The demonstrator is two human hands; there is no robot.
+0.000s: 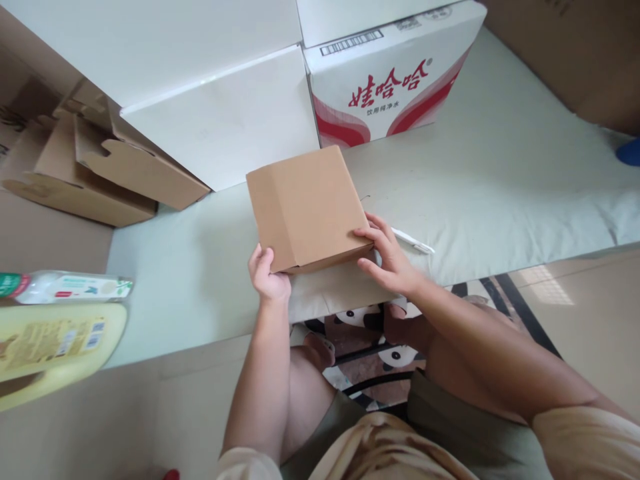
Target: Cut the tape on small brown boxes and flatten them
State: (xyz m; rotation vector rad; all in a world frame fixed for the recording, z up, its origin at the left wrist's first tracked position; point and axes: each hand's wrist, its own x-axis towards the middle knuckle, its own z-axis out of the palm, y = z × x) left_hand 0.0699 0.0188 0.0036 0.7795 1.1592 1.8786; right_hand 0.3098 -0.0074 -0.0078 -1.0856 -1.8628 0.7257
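A closed brown cardboard box (pixel 320 207) sits on the pale green cloth, a little askew, in front of the white cartons. My left hand (pixel 270 275) is closed round its near left corner, with the thumb on the top edge. At the near right corner is my right hand (pixel 387 257), its fingers on the top and side and its thumb by the lower front edge, holding the box between them. Just beyond my right hand lies a slim white tool (pixel 413 241), partly hidden by the fingers. The undersides of the box and some fingertips are hidden.
A white carton with red print (pixel 380 100) and a plain white carton (pixel 240 120) stand behind. Folded brown boxes (pixel 135 167) lean at left. A yellow jug (pixel 65 340) and a clear bottle (pixel 75 287) are at the left edge. The cloth-covered surface (pixel 510 193) ends before my knees.
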